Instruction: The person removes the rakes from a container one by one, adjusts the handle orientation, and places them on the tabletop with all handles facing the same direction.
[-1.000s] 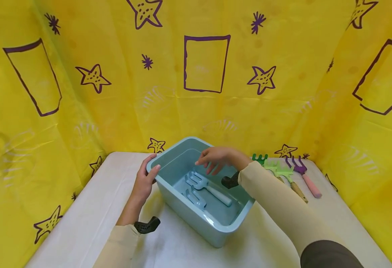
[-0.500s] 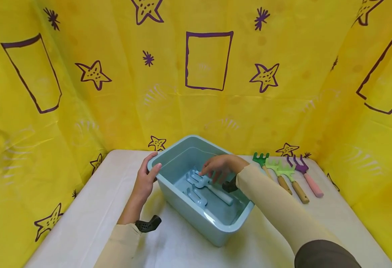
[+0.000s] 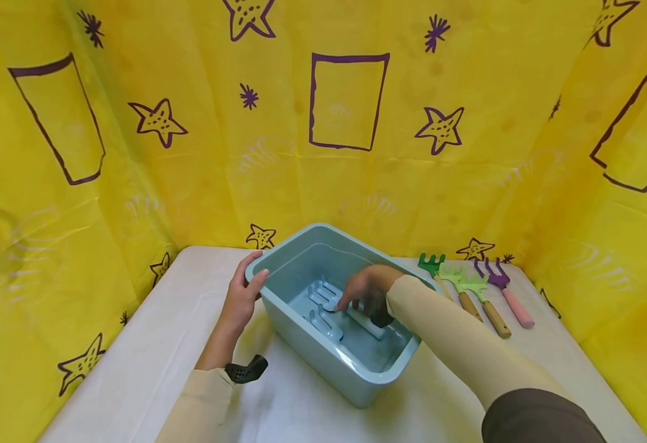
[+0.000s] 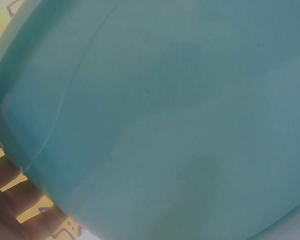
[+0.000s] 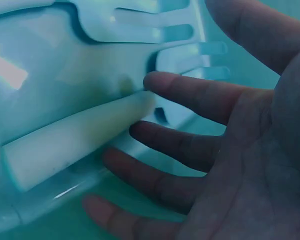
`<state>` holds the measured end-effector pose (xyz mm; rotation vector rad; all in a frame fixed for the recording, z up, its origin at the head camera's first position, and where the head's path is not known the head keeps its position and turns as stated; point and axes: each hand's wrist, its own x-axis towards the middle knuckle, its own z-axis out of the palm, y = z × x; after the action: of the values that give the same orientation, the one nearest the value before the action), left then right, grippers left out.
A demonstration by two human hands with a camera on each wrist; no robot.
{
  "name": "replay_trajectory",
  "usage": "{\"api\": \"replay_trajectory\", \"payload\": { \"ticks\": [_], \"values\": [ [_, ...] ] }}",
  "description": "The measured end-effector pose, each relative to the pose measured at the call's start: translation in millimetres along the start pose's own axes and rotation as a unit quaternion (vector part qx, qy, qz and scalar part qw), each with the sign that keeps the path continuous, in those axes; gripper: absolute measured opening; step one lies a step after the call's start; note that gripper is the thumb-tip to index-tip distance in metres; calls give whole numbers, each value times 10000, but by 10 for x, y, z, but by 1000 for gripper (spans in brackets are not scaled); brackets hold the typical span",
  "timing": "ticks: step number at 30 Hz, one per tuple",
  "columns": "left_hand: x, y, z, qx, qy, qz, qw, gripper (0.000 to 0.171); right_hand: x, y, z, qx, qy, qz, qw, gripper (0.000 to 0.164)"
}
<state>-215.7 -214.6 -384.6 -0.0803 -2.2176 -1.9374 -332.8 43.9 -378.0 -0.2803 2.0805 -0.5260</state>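
Note:
A light blue plastic bin [image 3: 395,373] stands angled on the table. At its back left corner my left hand [image 3: 240,301] grips the rim, thumb over the edge and fingers outside; those fingers [image 4: 25,197] show in the left wrist view. Two light blue hand forks lie on the bin's floor, one farther [image 3: 323,292] and one nearer [image 3: 328,327]. My right hand [image 3: 369,286] is down inside, over the farther fork. In the right wrist view its fingers are spread and extended, the index fingertip right at the upper end of that fork's handle [image 5: 65,145].
Right of the bin lie a green hand rake [image 3: 431,263], light green rakes with wooden handles [image 3: 495,317], and a purple hand fork with a pink handle [image 3: 517,307]. A yellow patterned sheet [image 3: 345,184] walls the white table [image 3: 152,344] at back and sides.
My right hand has moved down and forward into the bin, from above the forks to the farther fork's neck. My left hand keeps its grip on the rim.

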Motion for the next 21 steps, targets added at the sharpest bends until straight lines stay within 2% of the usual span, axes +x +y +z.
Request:
{"api": "replay_trajectory", "payload": {
  "ticks": [6, 9, 17, 21],
  "values": [
    [-11, 17, 12, 3, 22, -54, 10000, 52, -12, -19, 91, -483, 118, 36, 9988, 55],
    [-21, 16, 15, 25, 13, -47, 10000, 52, -18, -28, 109, -556, 155, -57, 9983, 52],
    [-21, 4, 15, 63, -9, 50, 10000, 51, -81, -67, 61, 436, 539, -477, 9965, 32],
    [-20, 2, 10, 78, 5, 33, 10000, 52, -84, -79, 48, 321, 547, -859, 9943, 25]
  ]
}}
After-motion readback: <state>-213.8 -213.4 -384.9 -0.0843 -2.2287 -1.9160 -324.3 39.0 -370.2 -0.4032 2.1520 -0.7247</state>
